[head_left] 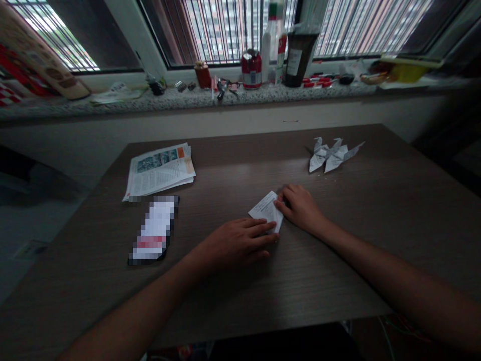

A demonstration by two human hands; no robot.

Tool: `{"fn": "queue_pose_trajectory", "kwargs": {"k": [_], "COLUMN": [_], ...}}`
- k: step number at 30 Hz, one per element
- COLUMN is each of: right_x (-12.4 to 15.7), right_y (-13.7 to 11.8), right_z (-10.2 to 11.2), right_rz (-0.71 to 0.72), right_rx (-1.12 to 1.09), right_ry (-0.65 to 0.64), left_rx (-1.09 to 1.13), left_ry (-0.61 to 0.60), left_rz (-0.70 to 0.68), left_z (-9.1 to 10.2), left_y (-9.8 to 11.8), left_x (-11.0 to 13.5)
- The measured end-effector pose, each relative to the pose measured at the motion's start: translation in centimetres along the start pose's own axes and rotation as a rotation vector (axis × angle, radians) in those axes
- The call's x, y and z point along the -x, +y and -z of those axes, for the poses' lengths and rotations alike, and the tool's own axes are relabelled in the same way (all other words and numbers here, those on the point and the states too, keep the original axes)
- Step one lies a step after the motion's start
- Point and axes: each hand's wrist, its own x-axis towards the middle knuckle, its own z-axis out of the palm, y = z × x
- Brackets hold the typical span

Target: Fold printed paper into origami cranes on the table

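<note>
A small folded piece of printed white paper [266,208] lies flat on the dark wooden table [240,281] in front of me. My left hand [236,243] rests palm down, its fingers stretched out and pressing the paper's near edge. My right hand [300,206] comes in from the right, fingers curled and pressed down on the paper's right side. Neither hand lifts the paper off the table.
Two folded paper cranes [330,155] lie at the far right of the table. A stack of printed sheets [160,171] and a blurred-out phone-sized object [153,230] sit at the left. Bottles, a red can [251,69] and clutter line the windowsill behind.
</note>
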Motion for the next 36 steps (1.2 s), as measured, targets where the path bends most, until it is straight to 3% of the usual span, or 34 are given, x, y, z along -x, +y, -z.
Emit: {"fn": "queue_pose_trajectory", "kwargs": {"k": [14,30,36], "right_x": [0.1,0.2,0.4], "right_y": [-0.4,-0.6,-1.0], "right_z": [0.2,0.2,1.3], "right_rz": [0.000,0.051,0.083], "right_rx": [0.016,0.126,0.137], "right_ry": [-0.006,-0.006,-0.016], "left_rx": [0.008,0.003,0.027], "left_ry": [0.020,0.053,0.050], "left_rz": [-0.013,0.075,0.082], "left_z": [0.2,-0.6,-0.4], "left_y": [0.2,0.5,0.7], "left_x": [0.1,-0.2,-0.3]}}
